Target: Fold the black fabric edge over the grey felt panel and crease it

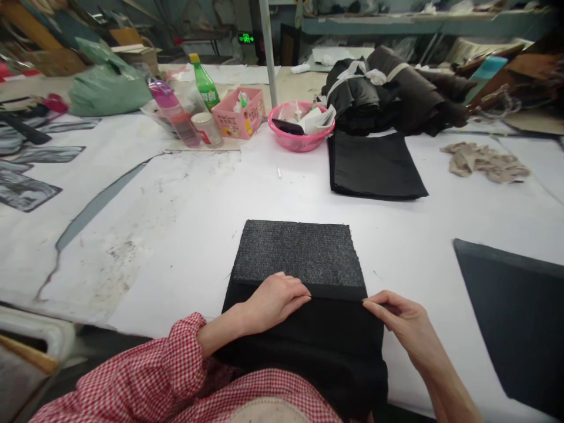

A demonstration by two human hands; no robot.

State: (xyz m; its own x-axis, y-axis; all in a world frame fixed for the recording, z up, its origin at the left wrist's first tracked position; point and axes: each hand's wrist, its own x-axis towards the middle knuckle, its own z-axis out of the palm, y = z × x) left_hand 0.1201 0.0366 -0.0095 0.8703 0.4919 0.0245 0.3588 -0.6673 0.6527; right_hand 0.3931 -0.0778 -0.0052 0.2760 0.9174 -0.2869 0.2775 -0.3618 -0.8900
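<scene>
A piece of black fabric (326, 335) lies over the table's front edge and hangs down against my body. Its far part is a speckled dark grey panel (299, 249) with frayed edges, and a narrow black fold crosses just below that panel. My left hand (277, 299) rests on the middle of the fold, thumb and fingertips pinched together on its edge. At the right end of the same fold, my right hand (399, 317) pinches the fabric's side between thumb and forefinger.
A stack of black cloth pieces (372, 167) lies ahead, near a pink basin (302, 141) and dark fabric rolls (423, 88). Another dark sheet (520, 317) lies at right. Crumpled beige cloth (484, 161), a pink box (240, 114) and a green bottle (204, 82) stand farther back.
</scene>
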